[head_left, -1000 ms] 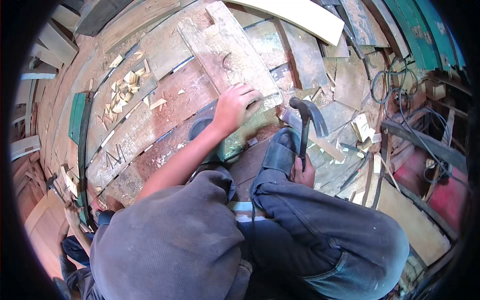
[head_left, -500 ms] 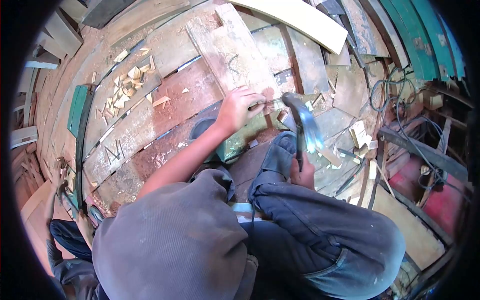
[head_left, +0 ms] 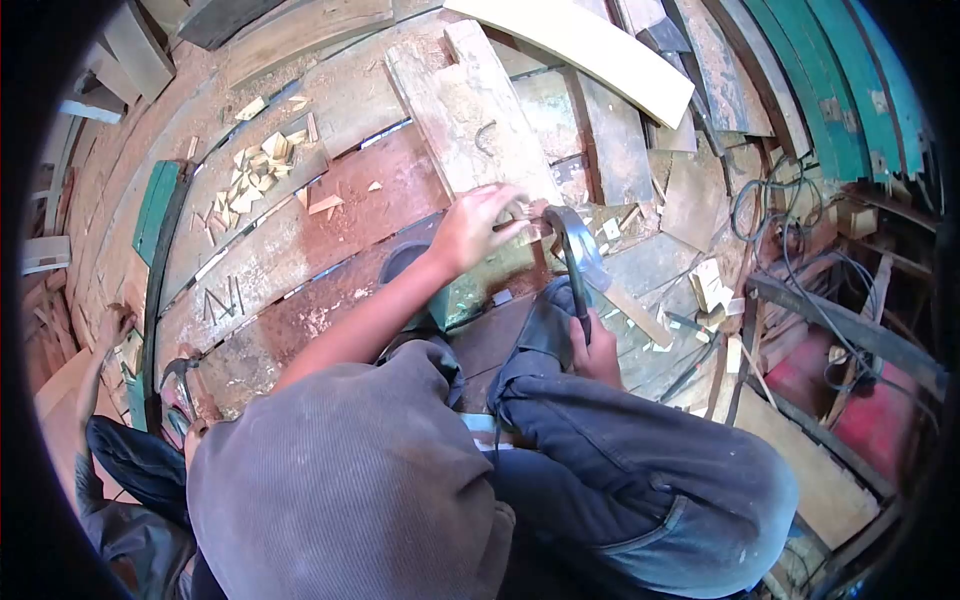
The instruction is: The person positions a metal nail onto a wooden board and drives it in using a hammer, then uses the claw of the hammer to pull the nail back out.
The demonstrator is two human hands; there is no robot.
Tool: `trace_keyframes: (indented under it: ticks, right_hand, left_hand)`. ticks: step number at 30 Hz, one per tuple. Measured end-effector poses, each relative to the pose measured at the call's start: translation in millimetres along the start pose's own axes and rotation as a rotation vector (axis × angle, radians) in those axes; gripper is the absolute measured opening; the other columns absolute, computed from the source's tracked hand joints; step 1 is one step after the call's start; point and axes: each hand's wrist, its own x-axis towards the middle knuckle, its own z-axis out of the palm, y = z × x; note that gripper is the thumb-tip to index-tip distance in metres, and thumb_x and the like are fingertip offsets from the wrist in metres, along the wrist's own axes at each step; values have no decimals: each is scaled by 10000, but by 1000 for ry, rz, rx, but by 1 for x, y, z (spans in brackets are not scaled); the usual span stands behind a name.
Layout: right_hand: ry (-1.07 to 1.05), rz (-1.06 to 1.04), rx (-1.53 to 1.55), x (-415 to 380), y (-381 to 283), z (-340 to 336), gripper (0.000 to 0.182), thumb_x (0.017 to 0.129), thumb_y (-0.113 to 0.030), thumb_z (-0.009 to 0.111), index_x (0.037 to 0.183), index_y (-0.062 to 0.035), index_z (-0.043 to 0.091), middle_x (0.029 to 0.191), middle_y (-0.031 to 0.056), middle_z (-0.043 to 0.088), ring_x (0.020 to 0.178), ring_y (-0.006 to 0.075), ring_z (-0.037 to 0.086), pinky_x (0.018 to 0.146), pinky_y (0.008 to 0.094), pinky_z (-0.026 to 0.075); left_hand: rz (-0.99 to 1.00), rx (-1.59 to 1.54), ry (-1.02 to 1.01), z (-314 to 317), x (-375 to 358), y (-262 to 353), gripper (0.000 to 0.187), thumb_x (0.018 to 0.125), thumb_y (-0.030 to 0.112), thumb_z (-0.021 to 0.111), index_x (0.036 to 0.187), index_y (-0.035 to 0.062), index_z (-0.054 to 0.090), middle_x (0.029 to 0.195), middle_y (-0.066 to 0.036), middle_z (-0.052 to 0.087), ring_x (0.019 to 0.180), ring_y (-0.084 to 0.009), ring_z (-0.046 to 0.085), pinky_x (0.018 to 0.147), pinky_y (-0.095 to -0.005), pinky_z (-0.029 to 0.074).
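Note:
My right hand is wrapped around the dark handle of a hammer. The hammer's head lies right beside the fingertips of my left hand. My left fingers are pinched together on a thin, nail-like metal rod, mostly hidden now by the fingers and some blur. Both hands are over the near end of a worn, pale board dusted with sawdust. On that board lies a small, bent dark piece. A grey bucket-like container shows under my left forearm.
Wood offcuts are heaped at the left on the plank floor. A long pale plank crosses the top. Cables tangle at the right. At lower left, a co-worker's hand rests near a green-edged timber and another hammer.
The hammer head has moved left, closer to my left fingers, and my right hand has shifted slightly with it. A co-worker's hammer has come into clearer view at lower left.

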Motion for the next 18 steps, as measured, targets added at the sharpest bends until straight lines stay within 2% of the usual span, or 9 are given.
trace_keyframes:
  ticks: [2,5,6,8,10,13,17,18]
  right_hand:
    - [-74,64,8,1,-16,-10,293,1022,-322,501,986,-35,549,592,22,514,496,82,477,456,267,374]
    - [-77,203,103,3,-39,-28,266,974,-251,583,995,12,547,667,183,589,611,381,632,554,395,458]
    - [-29,131,131,-1,-28,-27,282,973,-267,581,1001,13,558,672,195,597,633,397,634,563,384,462]
    - [64,-28,60,-10,5,-15,315,1003,-311,527,954,0,542,610,65,528,533,187,520,486,302,397]
    - [82,-122,83,-4,0,-10,303,1018,-302,506,939,-11,541,581,26,501,491,103,483,467,282,383]
    - [-138,224,-42,3,-12,-10,304,980,-273,560,1041,24,555,755,260,615,719,431,652,611,454,475]
    - [-120,257,82,5,-29,-22,282,1000,-277,542,1020,4,546,673,202,569,608,364,597,567,418,445]
    - [-74,219,122,6,-31,-21,288,1012,-282,525,975,4,543,634,140,545,537,257,557,523,380,422]
  left_hand:
    - [-3,4,-13,0,1,-2,365,800,179,745,1119,69,606,928,-133,660,874,-308,653,811,-395,531]
    - [-8,8,-25,2,-3,-7,370,798,177,748,1122,70,604,924,-132,658,859,-309,651,804,-398,529]
    - [10,4,-9,1,-2,-6,369,797,175,749,1120,70,606,921,-132,657,856,-309,650,803,-398,529]
    - [14,-1,8,1,-1,-4,364,797,173,749,1115,67,610,915,-131,656,851,-308,648,800,-397,528]
    - [-14,-1,11,-1,-1,-1,356,798,173,747,1110,64,614,911,-131,656,846,-305,645,798,-395,526]
    - [-29,-43,-84,-4,-1,-1,331,793,129,763,1085,57,625,947,-121,673,882,-293,659,811,-374,532]
    - [44,19,-1,-1,-2,-2,317,786,129,770,1063,53,635,902,-109,665,843,-276,645,786,-371,529]
    - [50,10,-1,-1,-2,-2,311,785,130,770,1055,51,637,897,-107,662,834,-273,641,782,-367,526]
